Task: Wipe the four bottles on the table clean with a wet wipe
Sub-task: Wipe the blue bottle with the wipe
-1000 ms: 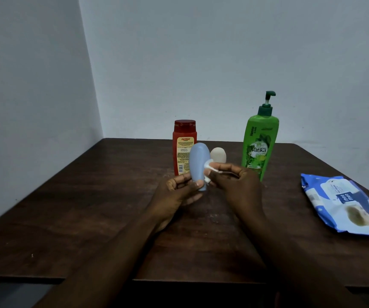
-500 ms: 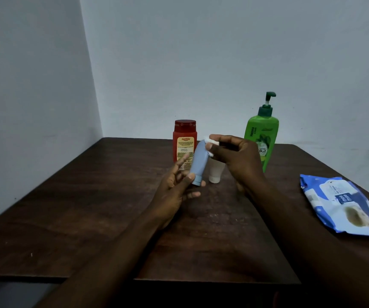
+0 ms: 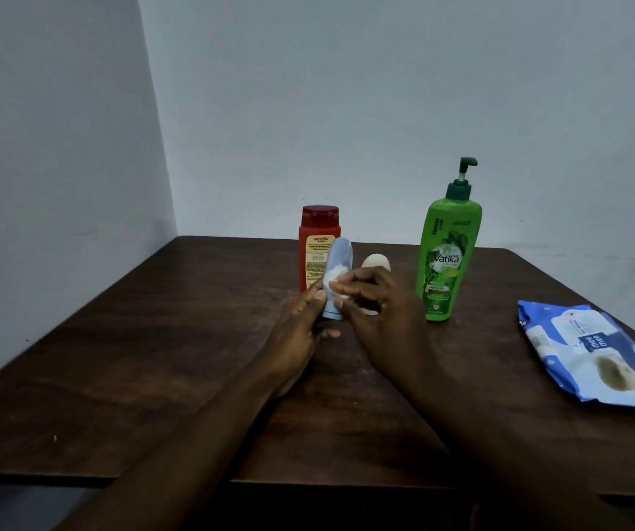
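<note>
Both hands meet above the middle of the table. Left hand (image 3: 300, 331) grips the lower part of the blue bottle (image 3: 340, 258), with the thumb laid along its near side and the fingers curled behind it. Right hand (image 3: 381, 320) pinches a bunched white wet wipe (image 3: 335, 279) between thumb and fingertips and presses it against the front of the blue bottle.

1. Table (image 3: 155, 358): dark wood, beneath both forearms and hands.
2. Wipe pack (image 3: 591, 358): blue and white, lying flat on the table to the right of the right hand, well apart from it.
3. Green pump bottle (image 3: 448, 254): upright on the table, beyond and to the right of the right hand, near it but apart.
4. Red bottle (image 3: 317, 239): upright, directly beyond the left hand's fingertips, partly covered by the blue bottle.
5. Blue bottle: held nearly upright with the rounded end up, between the two hands.
6. Cream bottle (image 3: 377, 261): upright, just beyond the right hand; its lower part is hidden by the fingers.
7. Wet wipe: touching the middle of the blue bottle, above the left thumb.
</note>
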{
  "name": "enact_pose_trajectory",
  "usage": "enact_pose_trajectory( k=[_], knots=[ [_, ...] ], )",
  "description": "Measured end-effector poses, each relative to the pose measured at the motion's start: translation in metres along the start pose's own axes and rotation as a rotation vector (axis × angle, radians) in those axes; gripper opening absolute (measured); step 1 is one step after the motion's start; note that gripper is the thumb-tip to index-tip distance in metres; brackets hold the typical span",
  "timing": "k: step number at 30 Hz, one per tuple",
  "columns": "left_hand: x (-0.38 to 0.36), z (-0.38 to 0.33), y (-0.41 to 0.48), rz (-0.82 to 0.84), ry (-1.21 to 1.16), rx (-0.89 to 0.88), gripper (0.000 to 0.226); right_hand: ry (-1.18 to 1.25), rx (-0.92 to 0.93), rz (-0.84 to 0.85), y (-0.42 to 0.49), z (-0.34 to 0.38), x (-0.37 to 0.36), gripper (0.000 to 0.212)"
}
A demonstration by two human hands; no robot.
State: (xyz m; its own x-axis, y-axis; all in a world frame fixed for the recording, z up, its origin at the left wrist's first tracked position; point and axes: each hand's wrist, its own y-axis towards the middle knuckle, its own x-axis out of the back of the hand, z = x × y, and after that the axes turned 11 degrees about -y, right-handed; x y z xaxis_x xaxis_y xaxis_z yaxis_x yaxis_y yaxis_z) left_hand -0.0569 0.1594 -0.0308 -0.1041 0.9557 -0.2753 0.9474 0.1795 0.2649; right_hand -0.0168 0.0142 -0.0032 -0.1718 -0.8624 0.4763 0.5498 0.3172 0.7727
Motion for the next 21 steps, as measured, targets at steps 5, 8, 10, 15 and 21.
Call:
enact_pose_trajectory(
  k=[5,8,10,15,21],
  knots=[
    [0.003,0.005,0.004,-0.082,-0.032,0.079,0.04,-0.155,0.123,0.06,-0.018,0.001,0.001,0.03],
    [0.003,0.008,0.005,-0.076,-0.061,0.053,0.04,-0.168,0.14,0.054,-0.017,0.003,0.001,0.031],
    [0.003,0.009,0.007,-0.072,-0.085,0.044,0.038,-0.175,0.148,0.051,-0.015,0.004,0.001,0.031],
    [0.001,0.007,0.005,-0.066,-0.097,0.062,0.038,-0.181,0.157,0.032,-0.014,0.003,0.001,0.03],
    [-0.001,0.0,0.001,-0.032,-0.09,0.059,0.038,-0.115,0.162,-0.027,-0.009,0.002,0.005,0.028]
  ],
)
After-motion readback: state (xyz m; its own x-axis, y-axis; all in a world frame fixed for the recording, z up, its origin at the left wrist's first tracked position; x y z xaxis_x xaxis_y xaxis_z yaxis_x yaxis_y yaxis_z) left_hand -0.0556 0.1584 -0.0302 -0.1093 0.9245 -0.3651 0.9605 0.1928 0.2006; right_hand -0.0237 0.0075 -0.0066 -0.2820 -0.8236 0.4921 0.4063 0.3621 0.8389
